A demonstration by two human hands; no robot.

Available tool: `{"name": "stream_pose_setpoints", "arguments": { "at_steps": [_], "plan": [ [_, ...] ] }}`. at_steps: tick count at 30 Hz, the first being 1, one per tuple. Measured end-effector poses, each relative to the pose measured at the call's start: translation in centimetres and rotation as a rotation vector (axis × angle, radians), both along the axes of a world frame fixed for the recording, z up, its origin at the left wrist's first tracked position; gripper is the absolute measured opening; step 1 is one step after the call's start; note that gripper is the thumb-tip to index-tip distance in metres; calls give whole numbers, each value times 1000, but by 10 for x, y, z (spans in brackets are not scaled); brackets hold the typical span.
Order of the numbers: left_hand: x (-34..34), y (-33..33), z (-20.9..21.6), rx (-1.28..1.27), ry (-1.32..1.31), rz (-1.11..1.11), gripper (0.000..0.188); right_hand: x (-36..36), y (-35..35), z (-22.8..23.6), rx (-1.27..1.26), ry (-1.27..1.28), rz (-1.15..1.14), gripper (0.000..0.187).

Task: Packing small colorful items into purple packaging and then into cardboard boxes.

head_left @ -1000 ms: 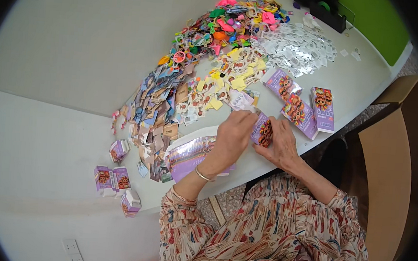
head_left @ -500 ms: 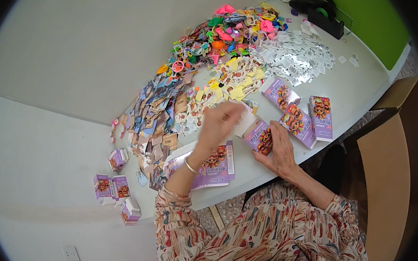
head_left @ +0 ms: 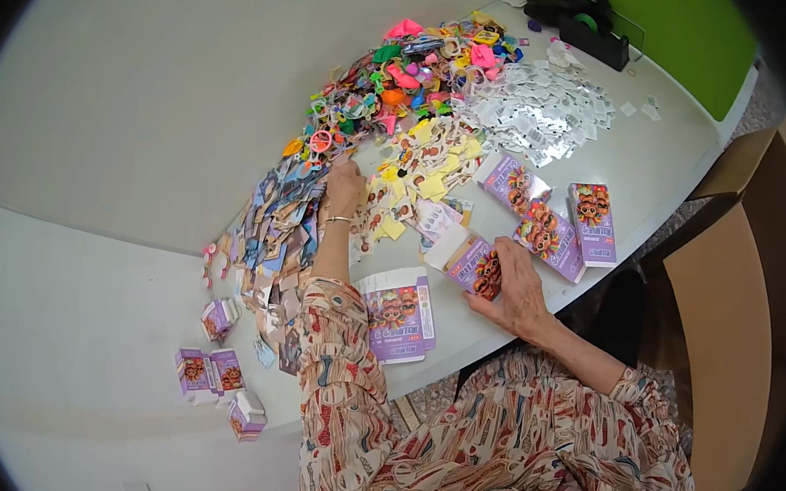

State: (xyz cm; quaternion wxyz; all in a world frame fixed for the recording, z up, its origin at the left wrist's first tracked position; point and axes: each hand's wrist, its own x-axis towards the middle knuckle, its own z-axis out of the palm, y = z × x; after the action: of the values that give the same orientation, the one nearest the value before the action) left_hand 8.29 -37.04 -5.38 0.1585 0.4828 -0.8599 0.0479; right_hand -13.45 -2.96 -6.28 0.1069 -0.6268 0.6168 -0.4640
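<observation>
My right hand (head_left: 519,294) grips a small purple box (head_left: 478,267) with cartoon figures on it, its white end flap (head_left: 446,246) standing up at the far left end. Stretched out to the far left, my left hand (head_left: 346,189) is at the seam between the pile of colourful small toys (head_left: 396,89) and the heap of picture cards (head_left: 278,209). Its fingertips point down into the pile and are hidden, so I cannot see what they hold. A flat, unfolded purple carton (head_left: 398,318) lies close to my left sleeve.
Three purple boxes (head_left: 550,238) lie right of my right hand. Beyond are yellow and white paper pieces (head_left: 432,156) and a heap of small clear packets (head_left: 546,114). A black tape dispenser (head_left: 594,40) stands at the back; several small boxes (head_left: 218,319) lie left. An open cardboard carton (head_left: 714,335) is beside the table.
My left hand has moved away from the box, left and farther out, to the toy and card piles. My right hand still grips the box.
</observation>
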Motion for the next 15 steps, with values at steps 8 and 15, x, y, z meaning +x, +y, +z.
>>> {"name": "stream_pose_setpoints", "arguments": {
  "at_steps": [8,15],
  "plan": [
    [2,1,10,203,103,-11,19,0,-1,0,-31,-14,8,81],
    [-12,-13,27,278,184,18,13,-1,-1,1,-20,-9,28,85]
  ]
}}
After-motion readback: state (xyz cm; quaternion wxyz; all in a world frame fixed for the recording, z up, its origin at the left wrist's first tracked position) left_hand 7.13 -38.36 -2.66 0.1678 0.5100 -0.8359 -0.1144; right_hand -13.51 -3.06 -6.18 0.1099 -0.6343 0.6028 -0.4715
